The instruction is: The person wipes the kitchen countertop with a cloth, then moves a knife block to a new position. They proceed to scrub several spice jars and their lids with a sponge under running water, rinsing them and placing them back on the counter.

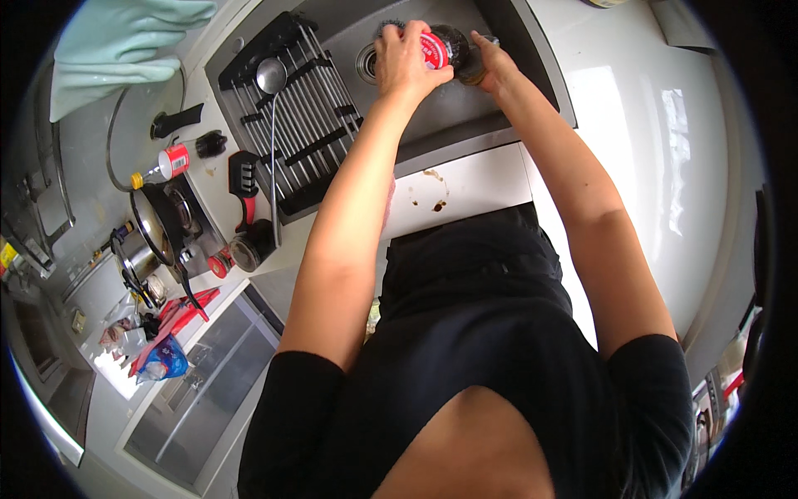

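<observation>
Over the grey sink [449, 115], my left hand [405, 65] grips a dark glass jar [458, 47] around its red, printed part [435, 51]. My fingers cover much of this part, so I cannot tell whether it is a lid or a label. At the jar's right end, my right hand [497, 63] is curled against clear, brownish glass [474, 68]. Whether this glass belongs to the jar or is a separate piece is unclear. The jar lies tilted on its side between both hands. Left of my left hand is the metal drain [366, 63], with a dark mesh scrubber [391, 26] partly hidden behind my fingers.
A metal drying rack [299, 118] spans the sink's left side, with a long ladle [272, 78] across it. Left on the counter are a knife sharpener [243, 178], a red-labelled bottle [171, 163] and a lidded pan [156, 224]. Brown stains [439, 206] mark the front ledge.
</observation>
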A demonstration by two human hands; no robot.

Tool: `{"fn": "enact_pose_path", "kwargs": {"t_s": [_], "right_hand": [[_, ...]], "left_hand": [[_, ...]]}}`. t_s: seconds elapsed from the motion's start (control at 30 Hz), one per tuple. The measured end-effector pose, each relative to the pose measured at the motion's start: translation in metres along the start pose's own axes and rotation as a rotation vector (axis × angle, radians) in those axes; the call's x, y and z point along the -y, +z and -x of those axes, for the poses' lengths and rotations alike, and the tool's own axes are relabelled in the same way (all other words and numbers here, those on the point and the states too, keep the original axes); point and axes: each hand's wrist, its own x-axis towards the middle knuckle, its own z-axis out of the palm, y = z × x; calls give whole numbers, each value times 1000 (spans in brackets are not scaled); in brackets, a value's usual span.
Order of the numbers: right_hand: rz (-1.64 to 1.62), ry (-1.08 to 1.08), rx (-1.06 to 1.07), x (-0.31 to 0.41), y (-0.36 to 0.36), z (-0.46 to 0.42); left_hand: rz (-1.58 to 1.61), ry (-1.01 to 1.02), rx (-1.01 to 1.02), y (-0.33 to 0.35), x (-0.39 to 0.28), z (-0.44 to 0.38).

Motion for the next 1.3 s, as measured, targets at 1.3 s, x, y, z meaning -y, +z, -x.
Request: {"fn": "enact_pose_path", "kwargs": {"t_s": [1.3], "right_hand": [[-6,28,-62,12,-37,40]], "left_hand": [[383,814,352,-26,26,210]]}}
